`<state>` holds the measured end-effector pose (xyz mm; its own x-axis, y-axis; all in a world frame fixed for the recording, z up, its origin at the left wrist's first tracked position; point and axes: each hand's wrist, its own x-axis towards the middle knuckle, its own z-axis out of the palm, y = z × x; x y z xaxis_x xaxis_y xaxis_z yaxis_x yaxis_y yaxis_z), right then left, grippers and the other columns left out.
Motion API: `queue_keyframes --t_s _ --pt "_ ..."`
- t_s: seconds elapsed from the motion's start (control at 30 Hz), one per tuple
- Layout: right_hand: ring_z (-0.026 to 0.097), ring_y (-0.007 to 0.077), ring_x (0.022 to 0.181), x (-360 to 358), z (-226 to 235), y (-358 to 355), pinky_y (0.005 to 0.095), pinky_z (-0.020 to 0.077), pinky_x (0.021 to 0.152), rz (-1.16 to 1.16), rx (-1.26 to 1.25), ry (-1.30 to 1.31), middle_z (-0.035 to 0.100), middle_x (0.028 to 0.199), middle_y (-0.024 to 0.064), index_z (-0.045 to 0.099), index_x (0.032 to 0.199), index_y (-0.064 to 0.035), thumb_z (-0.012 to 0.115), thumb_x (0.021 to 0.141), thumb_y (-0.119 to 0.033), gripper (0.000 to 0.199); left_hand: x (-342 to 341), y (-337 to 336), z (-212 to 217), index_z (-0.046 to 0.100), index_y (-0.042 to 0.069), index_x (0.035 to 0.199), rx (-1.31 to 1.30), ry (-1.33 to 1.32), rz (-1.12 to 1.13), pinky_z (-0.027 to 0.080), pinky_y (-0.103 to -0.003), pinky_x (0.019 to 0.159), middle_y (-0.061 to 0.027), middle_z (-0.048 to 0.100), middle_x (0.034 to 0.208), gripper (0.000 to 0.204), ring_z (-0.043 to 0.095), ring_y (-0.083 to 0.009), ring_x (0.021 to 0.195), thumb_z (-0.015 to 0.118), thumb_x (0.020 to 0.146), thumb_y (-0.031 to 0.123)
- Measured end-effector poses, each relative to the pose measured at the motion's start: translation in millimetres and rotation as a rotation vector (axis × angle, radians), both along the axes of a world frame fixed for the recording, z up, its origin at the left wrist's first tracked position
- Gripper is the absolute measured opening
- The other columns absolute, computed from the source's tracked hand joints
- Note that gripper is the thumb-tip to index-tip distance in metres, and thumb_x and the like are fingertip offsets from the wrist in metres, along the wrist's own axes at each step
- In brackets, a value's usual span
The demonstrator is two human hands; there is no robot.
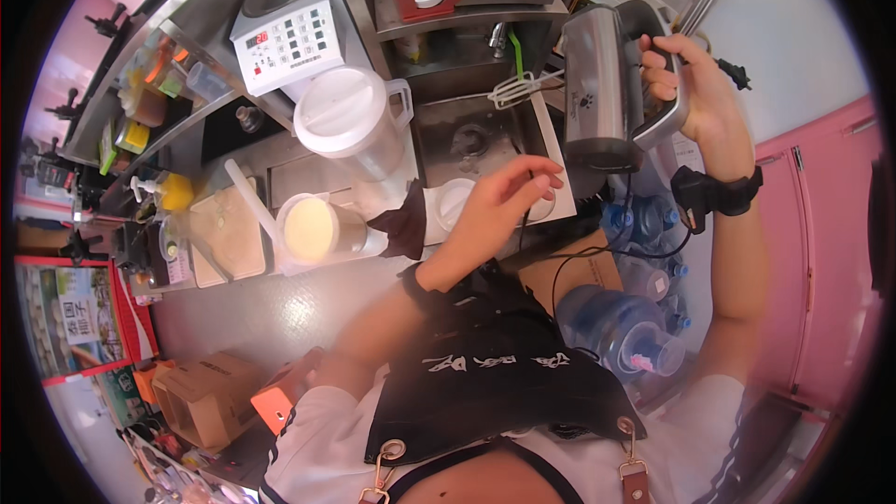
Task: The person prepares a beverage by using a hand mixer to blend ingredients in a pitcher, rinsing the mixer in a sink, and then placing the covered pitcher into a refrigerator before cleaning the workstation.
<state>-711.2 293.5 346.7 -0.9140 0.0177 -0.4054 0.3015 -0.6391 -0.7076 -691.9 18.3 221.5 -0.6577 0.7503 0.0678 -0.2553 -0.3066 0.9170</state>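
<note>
My right hand (686, 84) is wrapped round the handle of a silver and black hand mixer (597, 84), lifted at the right. Its wire beaters (518, 91) point left over the sink (467, 140). My left hand (513, 191) hangs in front of the sink's near edge, fingers loosely bent and apart, with nothing visible in them. Below that hand is a round white lid or cup top (455, 201), partly hidden. Left of it, a dark cloth (406, 224) lies beside a clear container of pale yellow contents (313, 229).
A white lidded pitcher (345, 117) stands left of the sink, by a machine with a button panel (289, 47). A cutting board (229, 233) lies farther left. Large blue water bottles (616, 327) and a dark cord (597, 250) are at lower right.
</note>
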Motion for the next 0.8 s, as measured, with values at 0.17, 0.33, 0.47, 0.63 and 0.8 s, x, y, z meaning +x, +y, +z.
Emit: queue_keyframes --t_s 0.17,0.33,0.47,0.63,0.8 --pt "0.046 0.0106 0.054 -24 -21 14 0.0242 0.0372 0.046 0.151 0.168 -0.013 0.055 0.074 0.0052 0.054 0.091 -0.0016 0.062 0.084 -0.011 0.014 -39 37 28 0.054 0.003 0.120 -0.185 0.043 0.175 0.043 -0.025 0.077 -0.0035 0.059 0.097 0.030 0.056 -0.0098 0.082 0.046 0.097 0.019" --pt "0.050 0.0120 0.055 -36 -38 42 0.0268 0.0408 0.048 0.308 0.181 -0.004 0.055 0.073 0.0037 0.055 0.088 -0.0044 0.065 0.086 -0.017 0.016 -55 84 55 0.050 0.006 0.121 -0.177 0.198 0.270 0.042 -0.022 0.072 -0.0005 0.053 0.094 0.029 0.046 -0.0066 0.077 0.048 0.095 0.018" --pt "0.055 0.0143 0.058 -43 -53 40 0.0275 0.0455 0.050 0.285 0.155 -0.028 0.058 0.075 0.0044 0.056 0.089 -0.0069 0.067 0.086 -0.029 0.025 -60 115 60 0.048 0.005 0.120 -0.236 0.396 0.354 0.043 -0.025 0.072 -0.0024 0.051 0.091 0.032 0.047 -0.0115 0.077 0.056 0.091 0.017" --pt "0.057 0.0146 0.066 -52 -74 41 0.0281 0.0490 0.061 0.291 0.134 -0.042 0.060 0.079 0.0041 0.057 0.094 -0.0054 0.069 0.084 -0.025 0.025 -37 146 53 0.050 0.005 0.114 -0.380 0.769 0.460 0.046 -0.033 0.072 -0.0103 0.053 0.090 0.041 0.054 -0.0253 0.078 0.067 0.080 0.019" --pt "0.053 0.0136 0.071 -57 -84 37 0.0280 0.0470 0.066 0.350 0.265 -0.088 0.060 0.098 0.0095 0.056 0.111 -0.0036 0.065 0.079 -0.010 0.034 -20 156 36 0.049 0.004 0.114 -0.431 1.049 0.460 0.046 -0.036 0.071 -0.0095 0.056 0.097 0.047 0.057 -0.0277 0.086 0.069 0.076 0.022"
